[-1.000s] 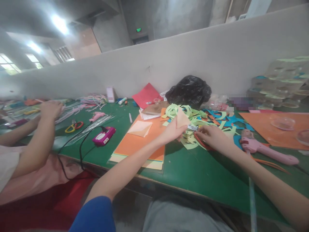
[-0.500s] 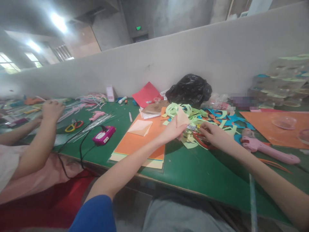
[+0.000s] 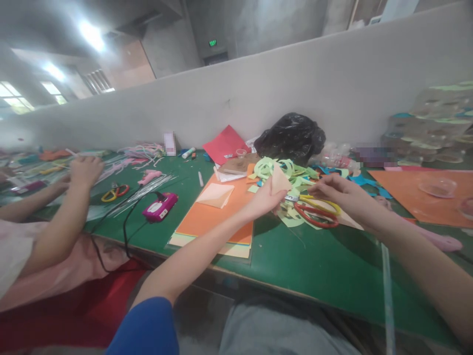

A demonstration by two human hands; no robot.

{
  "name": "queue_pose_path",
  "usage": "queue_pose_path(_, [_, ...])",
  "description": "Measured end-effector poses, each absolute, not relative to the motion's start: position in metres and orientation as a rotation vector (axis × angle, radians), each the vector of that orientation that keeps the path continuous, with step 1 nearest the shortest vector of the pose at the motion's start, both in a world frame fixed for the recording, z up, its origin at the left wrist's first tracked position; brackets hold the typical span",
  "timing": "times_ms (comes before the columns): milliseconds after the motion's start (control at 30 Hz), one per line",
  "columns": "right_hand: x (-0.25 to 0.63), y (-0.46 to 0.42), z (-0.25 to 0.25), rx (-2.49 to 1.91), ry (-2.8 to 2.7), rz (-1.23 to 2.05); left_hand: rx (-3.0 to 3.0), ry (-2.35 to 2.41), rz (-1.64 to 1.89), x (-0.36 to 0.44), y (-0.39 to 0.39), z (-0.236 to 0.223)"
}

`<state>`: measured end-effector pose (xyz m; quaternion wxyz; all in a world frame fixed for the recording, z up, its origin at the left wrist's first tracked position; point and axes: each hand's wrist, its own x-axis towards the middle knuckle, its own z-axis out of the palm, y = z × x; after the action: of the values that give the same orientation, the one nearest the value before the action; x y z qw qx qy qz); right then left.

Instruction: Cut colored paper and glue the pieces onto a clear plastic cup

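Note:
My left hand [image 3: 264, 202] pinches a folded peach paper piece [image 3: 279, 180] and holds it upright above the green table [image 3: 303, 266]. My right hand [image 3: 342, 195] is raised just right of it, fingers curled around the handle of red-and-yellow scissors [image 3: 316, 212], which hang a little above the table. Under both hands lies a heap of light green and blue paper scraps [image 3: 291, 172]. A stack of orange and cream sheets [image 3: 218, 217] lies to the left of my left hand, with a folded peach piece [image 3: 215, 195] on top.
A pink glue gun [image 3: 436, 239] lies right of my forearm, an orange sheet [image 3: 417, 197] with clear cups beyond. A black bag [image 3: 290, 138] and red paper [image 3: 225, 144] sit by the wall. At left, another person's arm [image 3: 70, 207], scissors [image 3: 114, 192] and a magenta device [image 3: 160, 207] with cable.
My right hand took hold of the scissors from the scrap pile and lifted them up and to the right. My left hand kept the peach piece nearly still.

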<state>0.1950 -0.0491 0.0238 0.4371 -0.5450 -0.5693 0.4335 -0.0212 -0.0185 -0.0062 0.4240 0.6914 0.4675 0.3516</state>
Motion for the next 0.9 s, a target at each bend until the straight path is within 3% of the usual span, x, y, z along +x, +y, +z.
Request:
queue_pose_path(267, [0.199,-0.052,0.023,-1.280,-1.549,1.079,1.730,1.156,0.874,-0.022,-0.019,-0.005])
queue_pose_path(533, [0.195,-0.044,0.000,-1.710,-2.046,0.560,1.762,1.197,0.880,-0.021,-0.019,-0.003])
queue_pose_path(733, [0.198,-0.029,-0.029,-1.426,-2.358,0.147,1.779,1.169,0.890,-0.021,-0.019,-0.003])
queue_pose_path(900, [0.202,-0.024,-0.037,-1.385,-2.462,0.035,1.776,1.166,0.882,-0.022,-0.017,-0.007])
